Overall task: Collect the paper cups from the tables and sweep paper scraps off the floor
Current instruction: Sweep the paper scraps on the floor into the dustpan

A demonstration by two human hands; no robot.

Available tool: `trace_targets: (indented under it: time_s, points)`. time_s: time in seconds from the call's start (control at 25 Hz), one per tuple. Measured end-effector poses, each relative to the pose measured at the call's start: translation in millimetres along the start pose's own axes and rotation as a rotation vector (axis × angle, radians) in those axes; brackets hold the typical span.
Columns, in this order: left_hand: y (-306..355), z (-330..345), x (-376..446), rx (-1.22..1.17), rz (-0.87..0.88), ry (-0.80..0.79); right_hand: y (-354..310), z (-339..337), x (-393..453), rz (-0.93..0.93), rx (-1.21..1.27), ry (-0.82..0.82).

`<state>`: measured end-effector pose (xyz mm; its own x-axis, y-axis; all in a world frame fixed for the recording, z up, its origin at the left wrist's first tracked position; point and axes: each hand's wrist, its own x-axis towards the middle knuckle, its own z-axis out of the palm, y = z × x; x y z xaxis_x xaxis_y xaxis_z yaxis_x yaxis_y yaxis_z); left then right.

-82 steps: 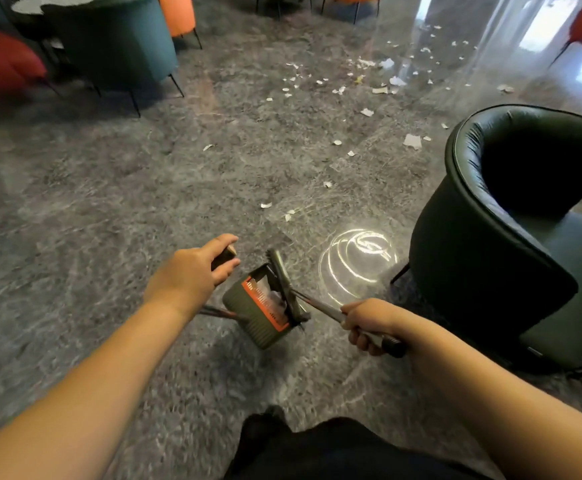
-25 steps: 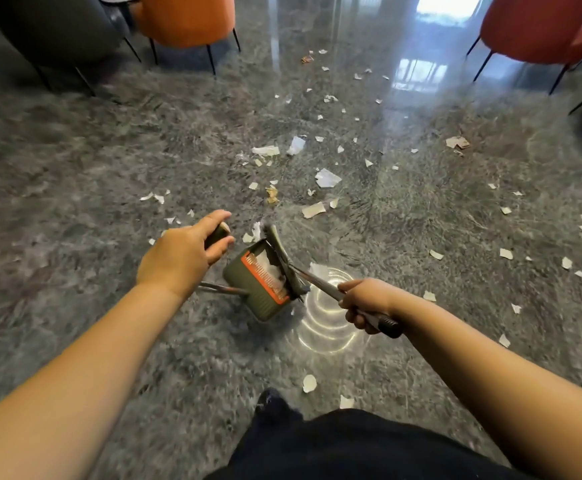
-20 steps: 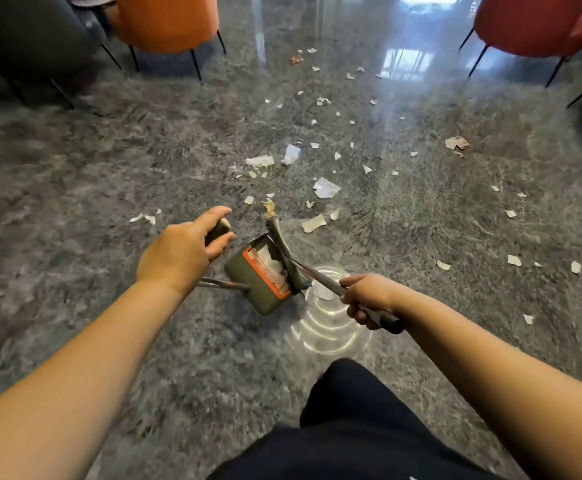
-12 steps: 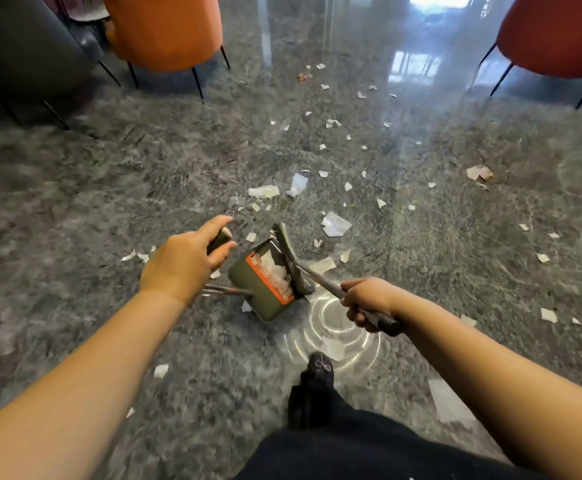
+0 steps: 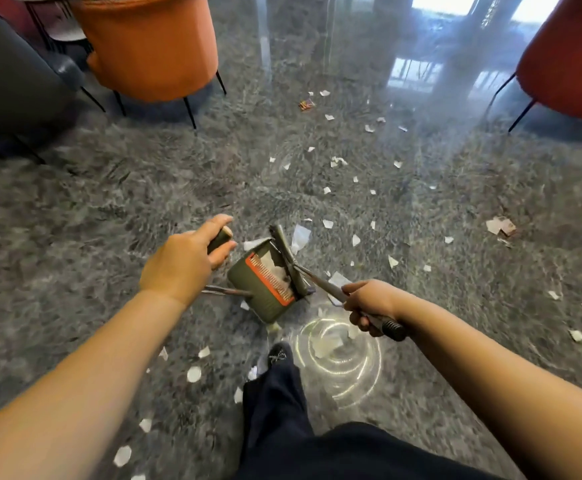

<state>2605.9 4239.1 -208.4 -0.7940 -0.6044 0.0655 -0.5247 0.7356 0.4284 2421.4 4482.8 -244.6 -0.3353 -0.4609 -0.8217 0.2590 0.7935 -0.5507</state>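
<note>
The person's left hand [image 5: 182,263] curls around the dark grip of a long-handled olive-green plastic dustpan with an orange comb strip [image 5: 265,284], which sits just below the middle of the frame with white scraps already inside it. The right hand [image 5: 369,303] wraps its fingers around the thin metal handle of a dark broom [image 5: 287,258], whose head lies across the pan's open mouth on its right-hand side. The white torn paper scraps [image 5: 327,223] still loose lie mostly above and to the right of the pan, strewn in a band that runs toward the upper middle of the frame, so the broom hand looks the nearer one to them; a few more lie at lower left beside the person's dark trouser leg [image 5: 275,393]. The broom handle slants from lower right up to the pan. The next stroke likely has to reach up-frame and draw the scraps back to the pan. The grey marbled polished floor [image 5: 74,209] is glossy and mirrors a window. An orange upholstered chair [image 5: 147,46] stands at upper left and a red chair [image 5: 570,64] at upper right.
</note>
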Motion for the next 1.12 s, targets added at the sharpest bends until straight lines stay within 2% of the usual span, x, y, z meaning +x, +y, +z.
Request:
trace_targets:
  time_s: [0.28,0.56,0.72,0.92,1.12]
  points:
    - [-26.0,0.9,227.8,0.025,0.016,-0.071,-154.6,-78.5,115.9,0.028,0.054,0.025]
    - [-42.8,23.6,445.0,-0.008,0.049,-0.037,-298.2,-175.7,245.6,-0.009,0.033,0.056]
    - [-39.4,41.7,586.8,-0.006,0.041,-0.029,-393.2,-251.7,332.7,0.010,0.060,0.009]
    - [-37.6,28.4,751.9,0.033,0.061,0.005,-527.9,-339.8,407.0,0.019,-0.002,-0.001]
    - [-65.6,25.7,903.1,-0.016,0.054,0.054,-652.7,-388.8,492.2,0.033,0.010,0.007]
